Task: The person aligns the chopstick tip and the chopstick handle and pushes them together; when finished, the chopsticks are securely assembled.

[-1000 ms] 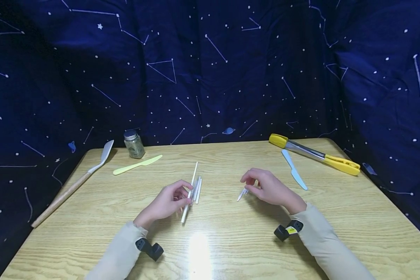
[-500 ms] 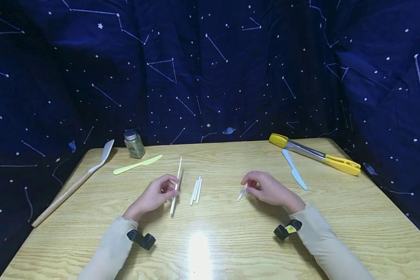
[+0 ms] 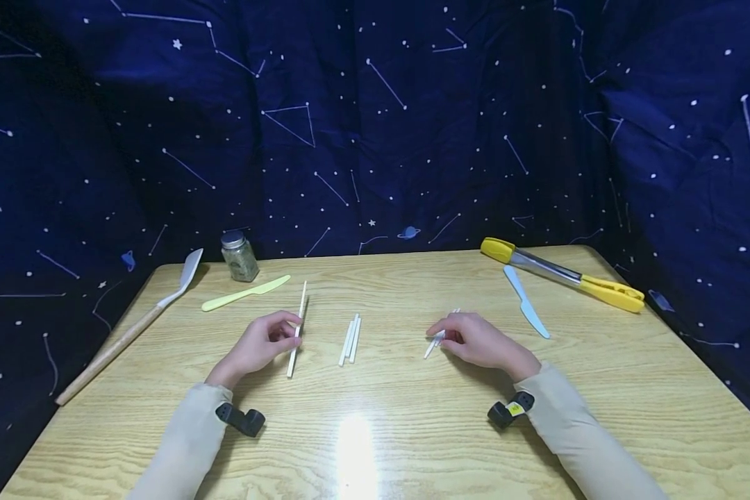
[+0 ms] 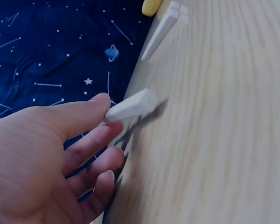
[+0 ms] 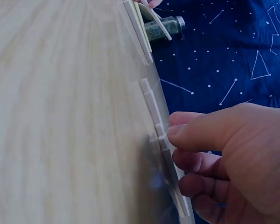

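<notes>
My left hand pinches a white chopstick between thumb and fingertips. In the left wrist view its squared end points over the wood, with a dark shadow below, so it is raised off the table. Several shorter white sticks lie close together to the right of that hand. My right hand is low over another small group of white sticks, partly covering them. In the right wrist view, thumb and index finger are beside these sticks; I see nothing held between them.
A white-headed spatula, a jar and a pale yellow knife lie to the left. To the right are a light blue knife and yellow-ended tongs. A dark star-patterned cloth hangs behind the wooden table.
My left hand has moved left with the chopstick, away from the middle sticks, which stay put. The right hand has shifted only slightly; more of the sticks' far ends now show behind it.
</notes>
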`<state>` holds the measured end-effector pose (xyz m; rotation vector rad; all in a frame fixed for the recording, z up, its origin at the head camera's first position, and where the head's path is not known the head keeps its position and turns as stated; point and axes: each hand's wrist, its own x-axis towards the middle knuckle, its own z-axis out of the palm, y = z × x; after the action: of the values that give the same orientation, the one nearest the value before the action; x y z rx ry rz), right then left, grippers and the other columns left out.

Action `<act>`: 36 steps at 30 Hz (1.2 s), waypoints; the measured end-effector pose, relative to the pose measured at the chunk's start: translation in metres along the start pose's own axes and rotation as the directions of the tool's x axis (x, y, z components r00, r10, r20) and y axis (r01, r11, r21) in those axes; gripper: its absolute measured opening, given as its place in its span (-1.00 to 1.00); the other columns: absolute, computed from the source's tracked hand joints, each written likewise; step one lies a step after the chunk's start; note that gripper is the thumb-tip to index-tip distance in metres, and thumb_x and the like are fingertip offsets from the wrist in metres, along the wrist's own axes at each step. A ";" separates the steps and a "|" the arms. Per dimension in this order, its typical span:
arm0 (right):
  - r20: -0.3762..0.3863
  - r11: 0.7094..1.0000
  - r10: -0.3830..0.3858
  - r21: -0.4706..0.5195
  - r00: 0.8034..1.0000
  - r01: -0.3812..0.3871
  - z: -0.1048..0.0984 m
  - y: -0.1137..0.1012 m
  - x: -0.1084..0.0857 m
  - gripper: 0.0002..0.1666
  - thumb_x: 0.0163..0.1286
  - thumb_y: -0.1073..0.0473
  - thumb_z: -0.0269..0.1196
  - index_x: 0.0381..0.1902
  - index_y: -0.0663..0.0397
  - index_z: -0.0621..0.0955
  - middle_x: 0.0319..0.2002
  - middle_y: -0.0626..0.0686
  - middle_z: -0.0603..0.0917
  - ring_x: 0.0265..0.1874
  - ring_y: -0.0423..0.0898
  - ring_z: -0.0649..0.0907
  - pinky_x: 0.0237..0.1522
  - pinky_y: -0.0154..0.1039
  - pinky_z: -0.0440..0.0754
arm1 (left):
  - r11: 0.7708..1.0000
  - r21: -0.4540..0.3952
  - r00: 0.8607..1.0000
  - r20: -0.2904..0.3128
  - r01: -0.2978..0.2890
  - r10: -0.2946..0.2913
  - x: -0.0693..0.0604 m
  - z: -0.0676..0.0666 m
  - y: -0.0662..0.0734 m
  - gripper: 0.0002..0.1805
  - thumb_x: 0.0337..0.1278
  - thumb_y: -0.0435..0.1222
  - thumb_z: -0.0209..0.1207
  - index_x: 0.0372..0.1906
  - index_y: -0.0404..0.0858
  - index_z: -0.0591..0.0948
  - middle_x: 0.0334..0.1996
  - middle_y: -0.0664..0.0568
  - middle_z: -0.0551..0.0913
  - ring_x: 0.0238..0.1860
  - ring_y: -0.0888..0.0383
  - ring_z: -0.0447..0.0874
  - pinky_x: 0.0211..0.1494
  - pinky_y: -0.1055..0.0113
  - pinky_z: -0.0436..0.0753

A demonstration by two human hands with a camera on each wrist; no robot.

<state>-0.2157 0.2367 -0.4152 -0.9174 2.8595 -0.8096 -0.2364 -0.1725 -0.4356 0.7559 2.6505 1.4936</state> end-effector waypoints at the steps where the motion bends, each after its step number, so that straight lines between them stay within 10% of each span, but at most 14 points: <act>1: 0.001 1.000 0.001 0.000 1.000 -0.001 0.000 0.001 0.000 -0.74 0.29 0.32 0.26 -0.05 0.08 0.67 -0.30 -0.07 0.66 -0.44 -0.27 0.43 -0.38 -0.38 0.44 | 1.000 0.017 1.000 -0.008 -0.001 0.002 0.000 -0.001 0.000 -0.68 0.04 -0.49 0.29 -0.05 -0.48 0.56 -0.42 -0.12 0.66 -0.47 0.30 0.49 -0.40 0.45 0.47; 15: 0.021 0.996 0.007 0.087 1.000 -0.009 0.006 0.009 0.002 -0.74 0.35 0.30 0.21 -0.02 0.08 0.66 -0.09 0.03 0.71 -0.39 -0.28 0.47 -0.31 -0.38 0.49 | 0.955 0.297 0.995 -0.096 -0.003 0.033 -0.007 -0.006 -0.010 -0.77 -0.03 -0.35 0.39 -0.20 -0.32 0.70 -0.36 -0.03 0.59 -0.44 0.17 0.41 -0.39 0.41 0.41; 36: -0.042 0.992 -0.079 0.099 0.996 0.082 0.017 0.010 0.002 -0.82 0.30 0.29 0.27 -0.16 0.00 0.72 -0.37 -0.15 0.67 -0.58 -0.37 0.36 -0.51 -0.42 0.39 | 0.965 0.264 0.995 -0.092 -0.015 0.041 -0.009 -0.012 -0.021 -0.72 0.00 -0.30 0.38 -0.12 -0.28 0.70 -0.41 0.02 0.51 -0.38 0.17 0.36 -0.33 0.38 0.39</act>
<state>-0.2191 0.2346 -0.4341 -1.0214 2.7987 -0.9796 -0.2397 -0.1946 -0.4485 0.7531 2.9628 1.2267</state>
